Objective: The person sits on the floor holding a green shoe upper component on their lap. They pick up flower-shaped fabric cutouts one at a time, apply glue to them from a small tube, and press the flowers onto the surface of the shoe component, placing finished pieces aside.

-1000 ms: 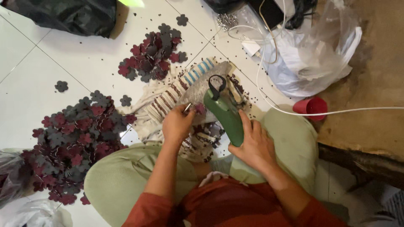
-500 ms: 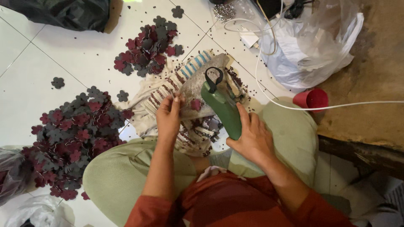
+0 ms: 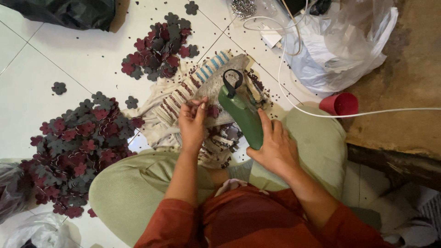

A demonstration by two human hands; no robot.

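Observation:
I sit cross-legged on a white tiled floor. My right hand [image 3: 274,146] grips a green hand tool [image 3: 241,112] with a black loop at its top end, held upright over a striped cloth [image 3: 183,94]. My left hand [image 3: 193,120] pinches a small maroon flower-shaped piece [image 3: 212,110] against the cloth, right beside the tool's lower end. A stack of similar dark pieces [image 3: 227,134] lies on the cloth between my hands.
A big heap of maroon and grey flower cut-outs [image 3: 76,147] lies to my left, a smaller heap [image 3: 158,46] farther ahead. A red cup [image 3: 340,104], white cable [image 3: 367,112], clear plastic bags [image 3: 344,41] and a black bag [image 3: 64,11] ring the spot.
My view has shifted a little. My left hand has stayed at the cloth, fingers closing on the small maroon piece; the right hand has kept the green tool upright.

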